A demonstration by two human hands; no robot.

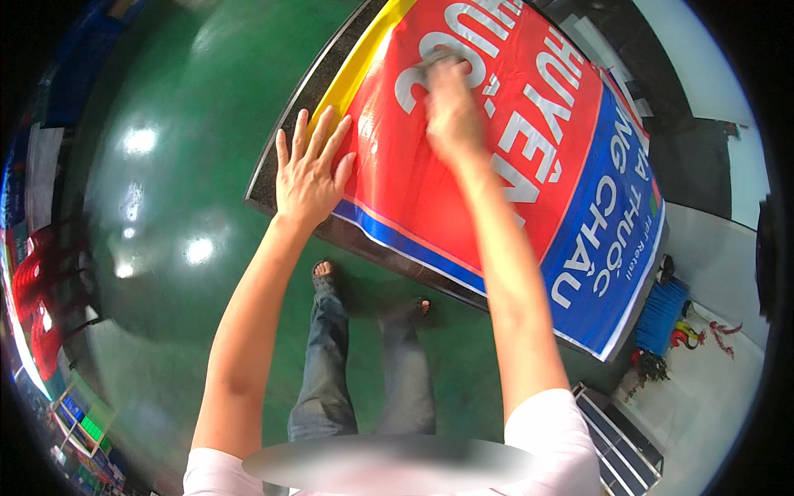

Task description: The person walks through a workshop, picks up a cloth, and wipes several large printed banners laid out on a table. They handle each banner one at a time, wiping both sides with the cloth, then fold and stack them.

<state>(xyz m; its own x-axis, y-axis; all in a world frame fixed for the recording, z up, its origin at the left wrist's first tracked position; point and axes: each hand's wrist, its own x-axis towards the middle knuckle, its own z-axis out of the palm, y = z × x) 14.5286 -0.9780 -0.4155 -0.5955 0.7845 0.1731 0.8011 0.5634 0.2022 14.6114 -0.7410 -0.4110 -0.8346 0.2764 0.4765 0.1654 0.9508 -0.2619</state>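
Observation:
A large printed banner [397, 165], red and blue with white lettering and a yellow strip, lies over a dark speckled tabletop [266, 169]. My left hand [312, 169] presses flat on the banner's left edge near the table corner, fingers spread, holding nothing. Farther out, my right hand [455, 116] is on the red part, its fingers curled and blurred by motion. A small greyish thing [432, 59] shows at its fingertips, too smeared to name. Slight ripples run through the banner near the left hand.
My sandalled feet stand on the glossy green floor [182, 198] just below the table. Red chairs [41, 306] are at the far left. On the right are a blue basket-like thing [660, 314], a white surface [711, 372] and a dark slatted rack [616, 442].

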